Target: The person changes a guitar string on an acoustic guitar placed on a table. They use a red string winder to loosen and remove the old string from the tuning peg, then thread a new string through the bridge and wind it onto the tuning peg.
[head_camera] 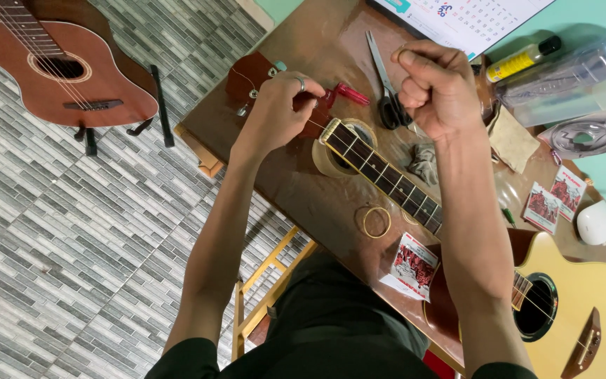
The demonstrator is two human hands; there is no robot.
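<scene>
A pale acoustic guitar (583, 309) lies across the brown table (317, 42), its dark fretted neck (387, 179) running up to the reddish headstock (247, 81). My left hand (278, 105), with a ring on one finger, rests on the headstock by the tuning pegs, next to a red string winder (345, 92). My right hand (433, 88) is raised above the neck in a fist, pinching a thin string end between thumb and forefinger. The string itself is barely visible.
Black-handled scissors (386, 91), a coiled string (376, 221), red string packets (414, 263), a grey cloth (423, 163), a roll of tape (327, 161), bottles (524, 60), a calendar (471, 21) and a white mouse (597, 223) lie on the table. A brown guitar (57, 63) stands on the tiled floor.
</scene>
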